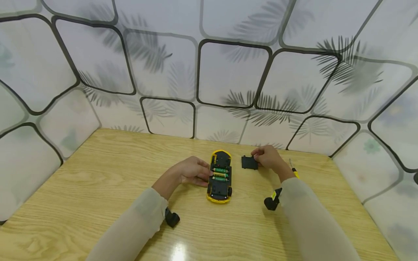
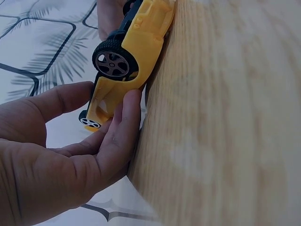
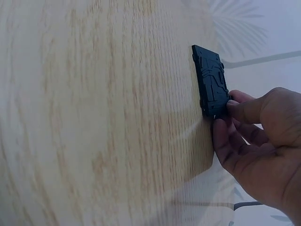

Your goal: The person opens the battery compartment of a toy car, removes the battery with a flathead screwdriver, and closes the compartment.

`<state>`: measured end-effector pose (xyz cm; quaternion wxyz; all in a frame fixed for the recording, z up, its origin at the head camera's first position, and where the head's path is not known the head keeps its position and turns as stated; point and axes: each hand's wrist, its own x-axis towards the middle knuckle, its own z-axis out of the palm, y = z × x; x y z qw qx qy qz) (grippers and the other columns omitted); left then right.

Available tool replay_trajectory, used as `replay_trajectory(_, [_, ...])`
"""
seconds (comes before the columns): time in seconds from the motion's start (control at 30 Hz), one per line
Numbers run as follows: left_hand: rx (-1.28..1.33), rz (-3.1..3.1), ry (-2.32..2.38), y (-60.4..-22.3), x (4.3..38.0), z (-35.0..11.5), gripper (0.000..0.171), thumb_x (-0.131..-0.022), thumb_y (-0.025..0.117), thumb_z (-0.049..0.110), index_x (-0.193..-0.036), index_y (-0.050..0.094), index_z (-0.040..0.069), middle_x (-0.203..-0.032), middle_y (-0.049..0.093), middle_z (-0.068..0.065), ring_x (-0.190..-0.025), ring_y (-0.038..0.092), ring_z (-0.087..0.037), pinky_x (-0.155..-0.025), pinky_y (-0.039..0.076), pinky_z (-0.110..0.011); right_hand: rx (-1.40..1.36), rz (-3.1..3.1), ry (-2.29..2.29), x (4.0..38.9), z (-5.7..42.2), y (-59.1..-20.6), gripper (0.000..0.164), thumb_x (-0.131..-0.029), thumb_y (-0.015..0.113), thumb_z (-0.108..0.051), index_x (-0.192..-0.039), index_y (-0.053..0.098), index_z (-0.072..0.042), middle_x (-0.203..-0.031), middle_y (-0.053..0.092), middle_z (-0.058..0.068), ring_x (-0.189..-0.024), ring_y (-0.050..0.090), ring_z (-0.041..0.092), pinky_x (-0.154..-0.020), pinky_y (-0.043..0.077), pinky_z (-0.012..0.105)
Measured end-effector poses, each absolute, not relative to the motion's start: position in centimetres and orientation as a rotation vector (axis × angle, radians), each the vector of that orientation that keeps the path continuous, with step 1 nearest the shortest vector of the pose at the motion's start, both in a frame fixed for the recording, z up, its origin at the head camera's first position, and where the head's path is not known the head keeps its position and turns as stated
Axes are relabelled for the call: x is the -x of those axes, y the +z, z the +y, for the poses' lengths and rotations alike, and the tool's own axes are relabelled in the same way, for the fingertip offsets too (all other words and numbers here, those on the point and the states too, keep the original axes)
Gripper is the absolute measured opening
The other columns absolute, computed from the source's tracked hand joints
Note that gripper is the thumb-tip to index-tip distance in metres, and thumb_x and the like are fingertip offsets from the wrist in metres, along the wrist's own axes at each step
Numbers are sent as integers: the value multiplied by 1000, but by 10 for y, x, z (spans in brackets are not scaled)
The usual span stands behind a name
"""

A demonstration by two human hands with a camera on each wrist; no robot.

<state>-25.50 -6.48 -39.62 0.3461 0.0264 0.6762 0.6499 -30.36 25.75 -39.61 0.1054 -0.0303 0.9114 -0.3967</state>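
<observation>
Gripping an upturned toy car (image 1: 219,188) (with three batteries (image 1: 220,175) showing) in left hand (image 1: 192,170); pinching a black cover (image 1: 249,163), right of the car, in right hand (image 1: 269,157).

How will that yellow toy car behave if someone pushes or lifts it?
The toy car is upside down, wheels facing up, so it probably won't roll; a push may make it slide. Its shell looks like hard plastic, so it should stay stiff when gripped. The batteries sit uncovered, so they could fall out if it's turned over.
</observation>
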Motion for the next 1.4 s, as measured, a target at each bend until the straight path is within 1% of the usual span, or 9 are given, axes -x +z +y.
replay_trajectory(0.37, [-62,1774,1678,-395,254,-64,58,-100,63,3,-151,39,-12,-122,67,-22,-101,70,-28,-87,62,-44,110,2727,-1123,306,256,-398,25,-104,53,0,-124,66,7,-121,64,26,-108,65,37,-81,60,37])
replay_trajectory(0.6, [-71,1764,1670,-396,253,-63,49,-100,63,3,-145,49,-11,-116,70,-20,-96,71,-25,-86,62,-42,119,2759,-1064,306,256,-399,24,-103,53,-1,-121,69,4,-119,66,24,-103,64,33,-75,54,33])
replay_trajectory(0.7, [-69,1765,1670,-395,253,-63,51,-100,63,3,-146,47,-11,-116,70,-20,-96,71,-25,-86,62,-42,106,2774,-1046,308,256,-400,24,-102,54,-2,-119,70,2,-117,67,22,-101,63,32,-75,51,32])
replay_trajectory(0.83, [-63,1762,1672,-395,253,-63,56,-100,64,3,-149,42,-12,-117,69,-21,-98,70,-26,-87,62,-43,112,2778,-1040,308,257,-400,23,-103,54,-2,-119,70,2,-118,67,22,-104,63,33,-76,52,34])
replay_trajectory(0.97, [-58,1763,1673,-395,253,-63,56,-99,64,3,-149,42,-12,-117,69,-22,-99,71,-27,-86,62,-43,121,2767,-1047,307,258,-398,24,-103,53,-3,-121,69,3,-121,66,23,-108,63,34,-79,53,35])
replay_trajectory(1.1, [-60,1766,1672,-397,254,-63,54,-99,64,3,-148,44,-11,-117,69,-21,-98,71,-27,-86,62,-43,157,2761,-1047,305,263,-394,27,-102,54,-2,-124,67,5,-123,65,25,-105,64,33,-77,54,34])
replay_trajectory(1.23, [-58,1767,1672,-397,254,-63,53,-100,64,3,-147,45,-11,-117,69,-21,-98,70,-26,-85,62,-42,188,2702,-1133,302,270,-386,32,-101,52,-1,-129,62,10,-128,61,30,-105,65,36,-81,58,37])
replay_trajectory(1.33, [-51,1766,1673,-396,254,-63,52,-100,64,3,-147,46,-11,-117,69,-21,-98,70,-26,-86,62,-43,183,2653,-1198,299,278,-380,34,-105,51,-4,-135,57,11,-133,57,32,-111,63,39,-90,60,42])
replay_trajectory(1.4, [-48,1764,1674,-396,254,-63,51,-100,64,3,-146,47,-11,-116,69,-21,-98,70,-26,-86,62,-43,182,2651,-1191,297,285,-375,36,-107,51,-8,-138,55,10,-134,56,32,-115,61,41,-93,59,43])
